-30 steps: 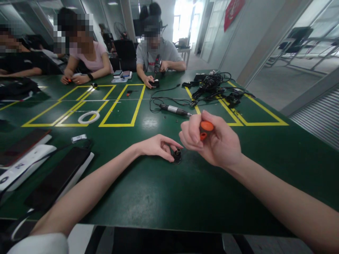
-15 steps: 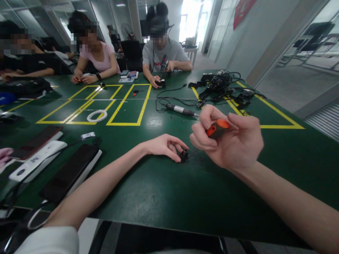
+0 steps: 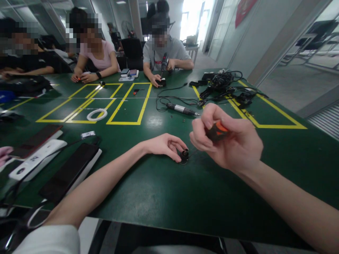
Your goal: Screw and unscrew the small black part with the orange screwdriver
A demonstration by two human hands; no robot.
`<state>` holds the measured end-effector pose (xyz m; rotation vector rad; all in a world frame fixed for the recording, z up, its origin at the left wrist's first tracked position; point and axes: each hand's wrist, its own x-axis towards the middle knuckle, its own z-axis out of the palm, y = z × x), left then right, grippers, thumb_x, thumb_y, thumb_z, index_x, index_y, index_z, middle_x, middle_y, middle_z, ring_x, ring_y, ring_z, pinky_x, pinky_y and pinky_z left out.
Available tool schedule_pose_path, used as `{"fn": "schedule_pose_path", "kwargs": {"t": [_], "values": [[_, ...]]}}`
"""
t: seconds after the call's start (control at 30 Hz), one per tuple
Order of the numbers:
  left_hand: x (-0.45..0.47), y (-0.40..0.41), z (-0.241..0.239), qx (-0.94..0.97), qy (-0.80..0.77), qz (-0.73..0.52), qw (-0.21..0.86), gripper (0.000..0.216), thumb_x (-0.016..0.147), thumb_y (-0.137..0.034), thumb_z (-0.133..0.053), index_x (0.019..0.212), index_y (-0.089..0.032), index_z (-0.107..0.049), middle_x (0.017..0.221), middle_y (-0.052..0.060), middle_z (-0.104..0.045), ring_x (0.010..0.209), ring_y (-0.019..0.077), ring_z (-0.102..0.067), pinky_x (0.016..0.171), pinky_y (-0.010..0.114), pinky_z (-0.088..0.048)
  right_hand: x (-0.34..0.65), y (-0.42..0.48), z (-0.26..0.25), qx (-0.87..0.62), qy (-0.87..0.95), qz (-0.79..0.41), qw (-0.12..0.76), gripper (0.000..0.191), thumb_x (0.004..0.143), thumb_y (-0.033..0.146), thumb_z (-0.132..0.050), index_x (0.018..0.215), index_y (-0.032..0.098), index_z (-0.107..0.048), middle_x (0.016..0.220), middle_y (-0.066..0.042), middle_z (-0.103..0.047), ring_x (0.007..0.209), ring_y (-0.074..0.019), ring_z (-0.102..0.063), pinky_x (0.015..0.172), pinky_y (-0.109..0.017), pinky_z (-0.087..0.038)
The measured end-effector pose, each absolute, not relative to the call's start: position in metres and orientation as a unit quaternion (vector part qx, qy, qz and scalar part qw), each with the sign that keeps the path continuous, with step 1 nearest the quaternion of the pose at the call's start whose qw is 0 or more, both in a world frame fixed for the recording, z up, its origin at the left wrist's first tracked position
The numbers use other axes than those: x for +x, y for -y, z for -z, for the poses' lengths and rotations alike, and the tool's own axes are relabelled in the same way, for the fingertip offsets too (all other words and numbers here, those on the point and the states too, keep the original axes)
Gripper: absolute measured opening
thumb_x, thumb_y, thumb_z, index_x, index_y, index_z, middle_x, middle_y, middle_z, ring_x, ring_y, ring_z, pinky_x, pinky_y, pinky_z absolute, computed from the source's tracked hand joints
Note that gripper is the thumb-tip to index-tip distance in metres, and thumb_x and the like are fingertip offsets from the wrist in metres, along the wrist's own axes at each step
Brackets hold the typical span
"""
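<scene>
At a green work table marked with yellow tape lines, a person steadies a small black round part with the left hand. The thumb and fingertips are drawn together in a pinch against the part's left side, the remaining fingers loosely curled, the heel of the hand resting on the table. The part sits upright on the tabletop, near the middle of the table's near half, just below and left of the raised right hand.

That right hand is closed in a curled grip around a black-and-orange screwdriver handle (only the orange end and a strip of black show between the fingers). The hand is held above the table, clear of the part; whether any tip reaches the part cannot be told from here.

Beyond the hands lies an electric screwdriver with its cord looping away, and a tangle of black cables farther right. A white ring rests inside the yellow outlines. To the left, dark phones lie on white blocks beside a small white label.

Across the table, a seated person in a grey shirt works a powered driver, and another in a pink shirt handles small pieces.
</scene>
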<state>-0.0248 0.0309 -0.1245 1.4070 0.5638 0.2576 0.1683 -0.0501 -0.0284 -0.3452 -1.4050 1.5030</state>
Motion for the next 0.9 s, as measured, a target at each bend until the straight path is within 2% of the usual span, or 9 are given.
{"fn": "schedule_pose_path", "kwargs": {"t": [0.07, 0.13, 0.23, 0.33, 0.43, 0.53, 0.63, 0.77, 0.9], "values": [[-0.0242, -0.0303, 0.1248, 0.626, -0.257, -0.119, 0.726, 0.049, 0.056, -0.022, -0.100, 0.100, -0.013, -0.079, 0.086, 0.005, -0.081, 0.072, 0.0136, -0.076, 0.073, 0.025, -0.061, 0.1665, 0.0499, 0.0279, -0.147, 0.593, -0.611, 0.503, 0.035, 0.098, 0.048, -0.060, 0.075, 0.023, -0.052, 0.058, 0.004, -0.048, 0.044, -0.0118, -0.034, 0.043, -0.026, -0.030], [-0.0245, -0.0305, 0.1244, 0.616, -0.252, -0.113, 0.738, 0.048, 0.056, -0.024, -0.100, 0.098, -0.012, -0.079, 0.084, 0.006, -0.081, 0.073, 0.0143, -0.076, 0.074, 0.026, -0.062, 0.1655, 0.0505, 0.0276, -0.155, 0.596, -0.610, 0.498, 0.041, 0.100, 0.049, -0.056, 0.069, 0.023, -0.052, 0.054, 0.004, -0.043, 0.043, -0.0118, -0.033, 0.043, -0.027, -0.030], [-0.0259, -0.0317, 0.1226, 0.616, -0.248, -0.099, 0.742, 0.048, 0.058, -0.027, -0.100, 0.098, -0.012, -0.079, 0.085, 0.006, -0.081, 0.074, 0.0147, -0.077, 0.075, 0.026, -0.062, 0.1657, 0.0523, 0.0281, -0.155, 0.584, -0.625, 0.494, 0.042, 0.101, 0.055, -0.054, 0.073, 0.023, -0.053, 0.050, 0.007, -0.037, 0.041, -0.0110, -0.026, 0.043, -0.027, -0.028], [-0.0264, -0.0323, 0.1219, 0.625, -0.246, -0.096, 0.735, 0.051, 0.060, -0.025, -0.099, 0.105, -0.012, -0.079, 0.089, 0.006, -0.081, 0.075, 0.0145, -0.078, 0.074, 0.025, -0.062, 0.1662, 0.0524, 0.0288, -0.136, 0.575, -0.631, 0.502, 0.031, 0.096, 0.052, -0.059, 0.083, 0.024, -0.054, 0.052, 0.007, -0.043, 0.041, -0.0109, -0.027, 0.044, -0.026, -0.028], [-0.0252, -0.0316, 0.1235, 0.624, -0.251, -0.112, 0.731, 0.056, 0.057, -0.022, -0.100, 0.109, -0.014, -0.077, 0.092, 0.006, -0.081, 0.074, 0.0140, -0.077, 0.073, 0.024, -0.062, 0.1658, 0.0504, 0.0282, -0.130, 0.586, -0.616, 0.510, 0.029, 0.097, 0.043, -0.060, 0.077, 0.023, -0.053, 0.055, 0.005, -0.049, 0.042, -0.0118, -0.033, 0.044, -0.027, -0.029], [-0.0242, -0.0308, 0.1254, 0.615, -0.260, -0.116, 0.735, 0.055, 0.054, -0.024, -0.101, 0.102, -0.012, -0.078, 0.087, 0.006, -0.081, 0.075, 0.0141, -0.077, 0.074, 0.025, -0.063, 0.1657, 0.0500, 0.0271, -0.132, 0.594, -0.610, 0.507, 0.041, 0.102, 0.043, -0.054, 0.066, 0.023, -0.051, 0.053, 0.004, -0.043, 0.042, -0.0114, -0.029, 0.044, -0.027, -0.028], [-0.0252, -0.0313, 0.1250, 0.612, -0.256, -0.108, 0.740, 0.053, 0.054, -0.027, -0.102, 0.098, -0.011, -0.078, 0.087, 0.007, -0.081, 0.076, 0.0148, -0.077, 0.076, 0.027, -0.063, 0.1666, 0.0514, 0.0271, -0.125, 0.584, -0.625, 0.503, 0.040, 0.102, 0.047, -0.052, 0.070, 0.023, -0.053, 0.050, 0.007, -0.036, 0.041, -0.0106, -0.023, 0.043, -0.026, -0.026], [-0.0285, -0.0332, 0.1235, 0.620, -0.255, -0.097, 0.736, 0.049, 0.059, -0.025, -0.099, 0.102, -0.011, -0.079, 0.087, 0.007, -0.081, 0.076, 0.0146, -0.077, 0.078, 0.026, -0.062, 0.1669, 0.0508, 0.0271, -0.126, 0.576, -0.626, 0.510, 0.029, 0.097, 0.045, -0.059, 0.078, 0.024, -0.052, 0.052, 0.007, -0.042, 0.042, -0.0108, -0.026, 0.043, -0.026, -0.026], [-0.0290, -0.0339, 0.1250, 0.624, -0.241, -0.091, 0.737, 0.053, 0.064, -0.017, -0.094, 0.115, -0.013, -0.077, 0.089, 0.006, -0.082, 0.074, 0.0133, -0.077, 0.075, 0.023, -0.060, 0.1669, 0.0473, 0.0261, -0.151, 0.588, -0.612, 0.508, 0.042, 0.101, 0.046, -0.055, 0.067, 0.023, -0.046, 0.053, 0.005, -0.041, 0.044, -0.0110, -0.029, 0.043, -0.026, -0.028]]}}
